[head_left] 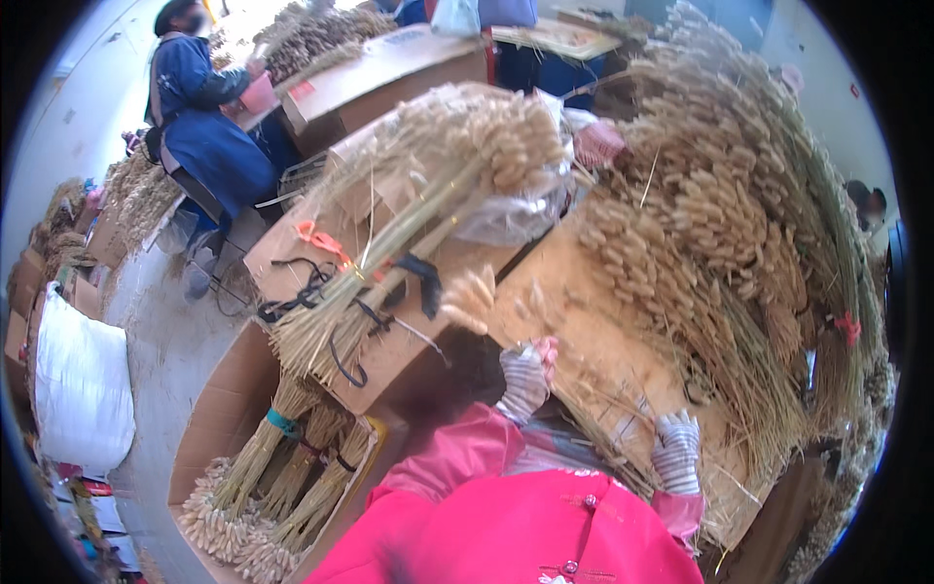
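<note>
My left hand (526,378), in a grey-and-white striped glove with bare fingertips, is closed around a few dried grass stems. Their fluffy cream heads (470,300) stick out above it, smeared by motion. Thin stems (608,394) run from that hand toward the lower right. My right hand (675,454), in a matching glove, is over the tabletop near the stem ends, its fingers apart. Beneath both hands lies a tan board tabletop (555,277). A big heap of dried fluffy-headed grass (715,229) covers its right side.
Left of my hands, a tied grass bundle (409,224) lies on cardboard with black straps (421,282) and an orange tie (319,238). Below stands a cardboard box (219,399) of bundles, heads down. A person in blue (209,127) holds a pink container (258,94) at the far left.
</note>
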### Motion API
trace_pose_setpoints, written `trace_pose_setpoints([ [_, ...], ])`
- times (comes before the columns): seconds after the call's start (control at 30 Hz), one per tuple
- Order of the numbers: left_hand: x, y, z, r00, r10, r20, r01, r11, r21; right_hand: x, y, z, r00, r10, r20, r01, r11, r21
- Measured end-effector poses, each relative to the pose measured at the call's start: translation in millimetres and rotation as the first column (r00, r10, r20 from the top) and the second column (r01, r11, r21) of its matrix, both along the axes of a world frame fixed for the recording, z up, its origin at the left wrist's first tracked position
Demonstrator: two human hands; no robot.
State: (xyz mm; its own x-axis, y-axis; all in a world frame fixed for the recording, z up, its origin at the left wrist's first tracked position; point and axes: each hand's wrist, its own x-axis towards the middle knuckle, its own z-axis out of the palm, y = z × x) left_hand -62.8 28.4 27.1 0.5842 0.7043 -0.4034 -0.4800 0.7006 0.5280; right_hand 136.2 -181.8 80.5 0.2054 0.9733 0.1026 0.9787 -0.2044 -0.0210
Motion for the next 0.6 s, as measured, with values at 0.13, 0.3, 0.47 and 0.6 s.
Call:
trace_pose_setpoints([
  [0.13,0,1,12,0.992,0.127,-0.003,-0.127,0.991,0.04,27,-25,-5,0.957,-0.281,0.076,0.289,0.949,-0.125],
  [0.3,-6,0,9,0.989,0.138,-0.043,-0.14,0.99,-0.035,32,-23,14,0.863,-0.495,0.097,0.501,0.818,-0.283],
  [0.47,-17,-9,3,0.998,0.05,0.043,-0.049,0.998,-0.034,-7,41,-10,0.711,0.047,-0.702,-0.09,0.996,-0.024],
  [0.6,-25,-12,10,0.987,0.04,-0.158,-0.036,0.999,0.031,6,65,-35,0.542,-0.331,-0.773,-0.143,0.87,-0.473],
])
